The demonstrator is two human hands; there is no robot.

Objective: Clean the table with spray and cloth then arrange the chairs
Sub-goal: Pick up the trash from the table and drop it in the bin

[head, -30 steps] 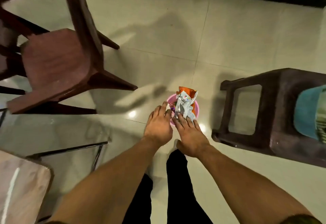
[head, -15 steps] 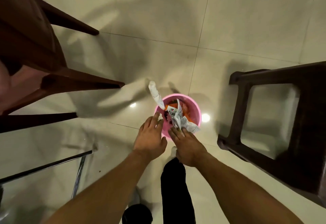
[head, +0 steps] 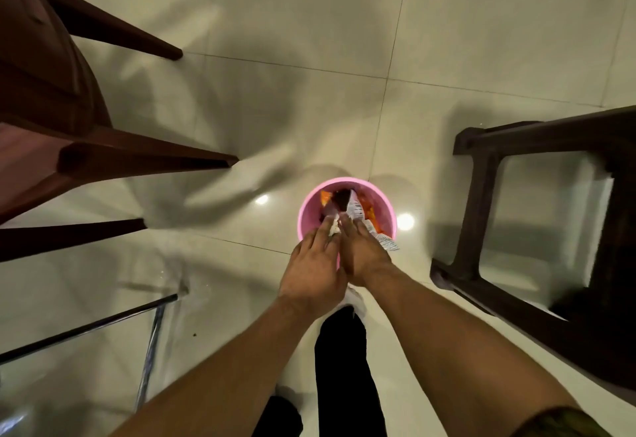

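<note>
Centre frame, left hand (head: 315, 264) and right hand (head: 365, 257), fingers straight, press crumpled wrappers (head: 354, 211) inside round pink plastic bin (head: 307, 213); pale floor tiles (head: 309, 92) above its rim.

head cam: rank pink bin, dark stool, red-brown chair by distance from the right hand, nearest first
1. Pink bin: directly ahead, under the fingers of the right hand.
2. Dark stool: on the floor to the right.
3. Red-brown chair: far left.

A pink bin (head: 306, 211) holds orange and white printed wrappers (head: 358, 211) between reddish-brown chair (head: 41, 92) and dark-brown stool (head: 481, 168).
</note>
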